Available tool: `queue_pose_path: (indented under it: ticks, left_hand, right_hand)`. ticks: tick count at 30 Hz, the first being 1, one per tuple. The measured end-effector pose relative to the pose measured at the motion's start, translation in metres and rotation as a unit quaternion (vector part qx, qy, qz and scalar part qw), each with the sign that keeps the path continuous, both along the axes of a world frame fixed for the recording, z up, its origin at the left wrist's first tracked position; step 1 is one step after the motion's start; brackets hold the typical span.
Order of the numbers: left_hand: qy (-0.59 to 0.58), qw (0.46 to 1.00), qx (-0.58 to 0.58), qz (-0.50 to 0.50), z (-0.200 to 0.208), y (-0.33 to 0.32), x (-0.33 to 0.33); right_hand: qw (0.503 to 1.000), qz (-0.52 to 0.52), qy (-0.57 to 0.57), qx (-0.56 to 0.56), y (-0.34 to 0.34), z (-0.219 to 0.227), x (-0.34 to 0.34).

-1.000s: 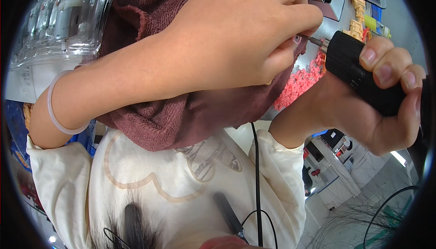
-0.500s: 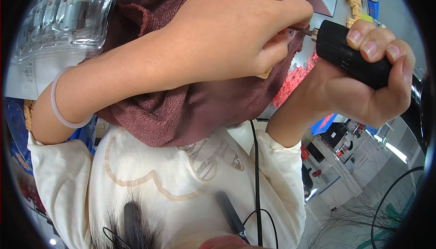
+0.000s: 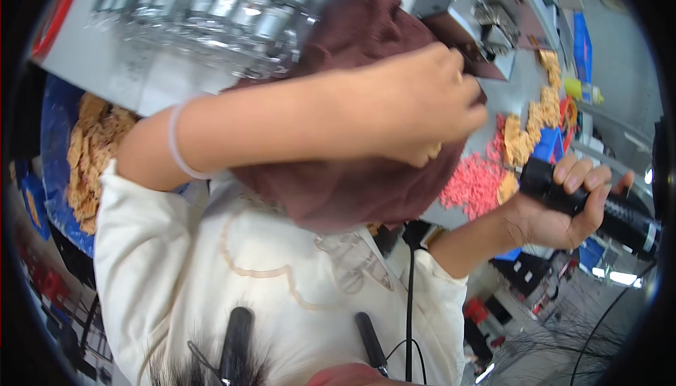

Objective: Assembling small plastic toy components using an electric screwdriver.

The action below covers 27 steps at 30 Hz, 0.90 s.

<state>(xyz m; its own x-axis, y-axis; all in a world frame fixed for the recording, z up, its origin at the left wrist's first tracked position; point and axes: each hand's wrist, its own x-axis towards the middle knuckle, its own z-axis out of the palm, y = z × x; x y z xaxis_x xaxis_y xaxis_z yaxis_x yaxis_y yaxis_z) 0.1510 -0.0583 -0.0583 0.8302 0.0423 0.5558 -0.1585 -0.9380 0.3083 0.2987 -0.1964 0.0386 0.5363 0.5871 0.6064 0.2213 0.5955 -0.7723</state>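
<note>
My left hand [image 3: 436, 101] is closed above a maroon towel [image 3: 352, 192], and motion blurs its fingers. A small yellowish bit shows at its underside, but the rest of what it grips is hidden. To the right, the fingers of my right hand [image 3: 563, 213] wrap around a black electric screwdriver [image 3: 539, 176]. The screwdriver is held apart from my left hand, and its bit cannot be made out.
A clear plastic tray of several small silver motors [image 3: 246, 13] lies at the far left. A metal fixture [image 3: 496, 27] stands at the far right. Nearer are pink-red pieces [image 3: 472, 185] and tan pieces [image 3: 539, 115]. Tan pieces also fill a blue-lined container [image 3: 56, 115] at left.
The screwdriver has drawn away from my left hand, to the right and nearer me; before, its bit reached my left fingers. The whole view has shifted, showing more of the bench.
</note>
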Motion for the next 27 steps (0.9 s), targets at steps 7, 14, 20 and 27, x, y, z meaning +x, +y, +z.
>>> queue_pose_path:
  ticks: [7, 14, 20, 27]
  left_hand:
    - [0.262, 0.951, -0.155, 0.061, 0.086, 0.008, -0.132]
    - [0.317, 0.802, -0.149, 0.484, 0.088, 0.013, -0.236]
    - [0.016, 0.887, 0.119, 0.446, 0.02, 0.11, -0.174]
    - [0.084, 0.878, -0.031, 0.47, 0.008, 0.121, -0.191]
  right_hand:
    - [0.997, -0.079, 0.018, -0.016, -0.047, -0.007, 0.01]
    - [0.982, -0.11, 0.143, -0.06, -0.032, -0.034, 0.006]
    - [0.957, -0.134, 0.184, -0.18, 0.003, -0.061, -0.019]
    - [0.906, -0.115, -0.001, -0.407, -0.001, -0.074, -0.016]
